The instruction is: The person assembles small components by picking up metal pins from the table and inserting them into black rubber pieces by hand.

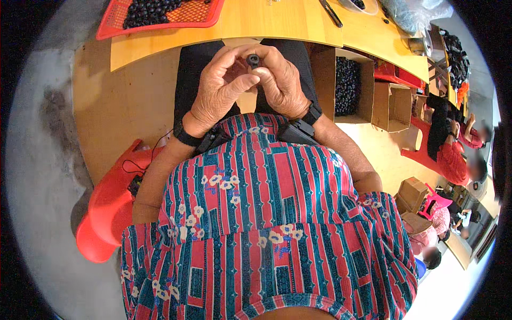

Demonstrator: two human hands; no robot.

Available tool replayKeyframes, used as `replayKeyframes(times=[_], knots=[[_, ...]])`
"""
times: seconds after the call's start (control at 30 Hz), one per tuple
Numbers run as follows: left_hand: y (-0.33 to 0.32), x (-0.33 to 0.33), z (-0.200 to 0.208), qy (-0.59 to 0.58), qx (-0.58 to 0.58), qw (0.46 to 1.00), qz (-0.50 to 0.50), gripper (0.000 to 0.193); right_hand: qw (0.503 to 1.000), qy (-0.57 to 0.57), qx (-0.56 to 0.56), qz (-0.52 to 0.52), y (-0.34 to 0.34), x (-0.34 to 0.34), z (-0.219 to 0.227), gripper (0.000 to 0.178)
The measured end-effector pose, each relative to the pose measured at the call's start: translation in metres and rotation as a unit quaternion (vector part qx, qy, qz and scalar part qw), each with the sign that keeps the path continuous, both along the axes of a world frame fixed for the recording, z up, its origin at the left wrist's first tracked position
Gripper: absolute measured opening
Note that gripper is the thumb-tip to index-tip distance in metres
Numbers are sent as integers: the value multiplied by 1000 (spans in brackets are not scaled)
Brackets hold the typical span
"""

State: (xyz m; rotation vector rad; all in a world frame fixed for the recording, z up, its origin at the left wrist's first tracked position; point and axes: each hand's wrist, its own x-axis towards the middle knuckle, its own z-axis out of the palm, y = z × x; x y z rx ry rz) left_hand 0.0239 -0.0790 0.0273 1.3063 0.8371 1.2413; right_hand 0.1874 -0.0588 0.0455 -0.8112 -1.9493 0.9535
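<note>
Both of my hands meet in front of my lap, just off the near edge of the yellow table (298, 24). Between their fingertips is a small black round part (253, 60) with a hole in its end. My left hand (225, 80) has its thumb and fingers closed about the part's left side. My right hand (281, 80) pinches it from the other side, thumb close to the left thumb. The fingers cover most of the part, so its full shape is hidden.
A red mesh basket (200, 15) with many black round parts sits on the table at left. A dark slim tool (332, 13) lies farther right, near a plastic bag (418, 12). Cardboard boxes (364, 88) stand right of my legs; people sit beyond. A red chair (109, 205) is at left.
</note>
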Motion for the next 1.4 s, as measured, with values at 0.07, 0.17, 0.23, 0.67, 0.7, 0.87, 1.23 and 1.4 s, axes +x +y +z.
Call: replayKeyframes(times=[0.07,0.17,0.23,0.67,0.7,0.87,1.23,1.4], knots=[[-1,1,8,-5,2,1000,4,44,1000,-4,1,1,0,-1,1,26],[-1,-1,4,-5,2,1000,3,46,1000,-4,0,2,0,-2,2,26],[0,-3,6,14,12,1000,5,47,1000,6,-6,3,0,-2,2,26],[-2,-6,11,67,12,998,-7,46,995,29,-90,8,-7,-6,-4,23],[-3,-6,10,67,12,998,-6,46,997,23,-71,6,-8,-7,-5,24],[-12,-6,8,120,30,992,11,45,1000,10,-15,3,-13,-11,-14,25],[-7,-8,-11,160,55,985,42,38,993,18,-115,-36,-16,-21,-20,23],[-5,-6,-11,99,-26,994,27,34,951,143,-276,-1,-13,-20,-17,25]])
